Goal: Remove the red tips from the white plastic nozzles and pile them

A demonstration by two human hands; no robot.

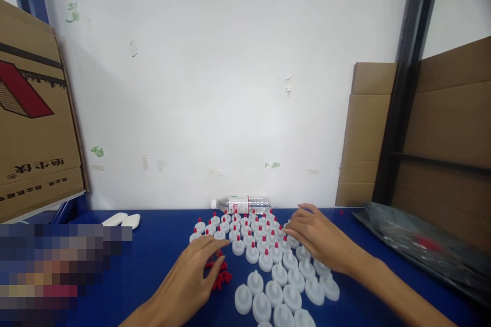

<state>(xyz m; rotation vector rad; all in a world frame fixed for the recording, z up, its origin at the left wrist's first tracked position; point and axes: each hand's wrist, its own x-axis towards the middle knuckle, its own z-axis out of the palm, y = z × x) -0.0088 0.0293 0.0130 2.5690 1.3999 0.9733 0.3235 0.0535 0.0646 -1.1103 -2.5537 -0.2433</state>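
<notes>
My left hand (192,271) is beside a small pile of red tip caps (221,278), its thumb and index finger apart. The other fingers curl partly out of sight. My right hand (320,237) reaches over the right side of a group of white nozzle lids (292,297). Its thumb and index fingertips come together at a red tip cap (281,227) on one lid. Many of the far lids wear red caps on their nozzles, such as one lid (238,247) near my left fingertips. The nearer lids have bare white nozzles. My right hand hides some lids.
A clear plastic bottle (241,205) lies on its side against the wall. Two white oval pieces (130,222) lie at the left of the blue table (161,240). A grey plastic bag (414,245) rests at the right. Cardboard boxes (34,127) stand at both sides.
</notes>
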